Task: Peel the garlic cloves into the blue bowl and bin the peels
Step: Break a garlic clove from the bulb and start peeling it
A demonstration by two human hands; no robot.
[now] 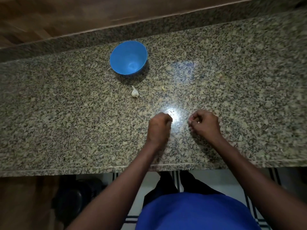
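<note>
Speckled granite counter (66, 113), dimly lit, wood wall (66, 17) behind. Blue bowl (128, 58) empty; garlic bulb (134, 93) just nearer. Left hand (158, 127) and right hand (205, 124) curled; contents cannot be told.

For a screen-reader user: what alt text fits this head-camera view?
Two bare hands, left and right, hover curled and apart over a speckled granite countertop. Beyond them lies a small white garlic piece, and farther back an empty round blue plastic bowl. Whether either hand holds anything cannot be seen.
</note>
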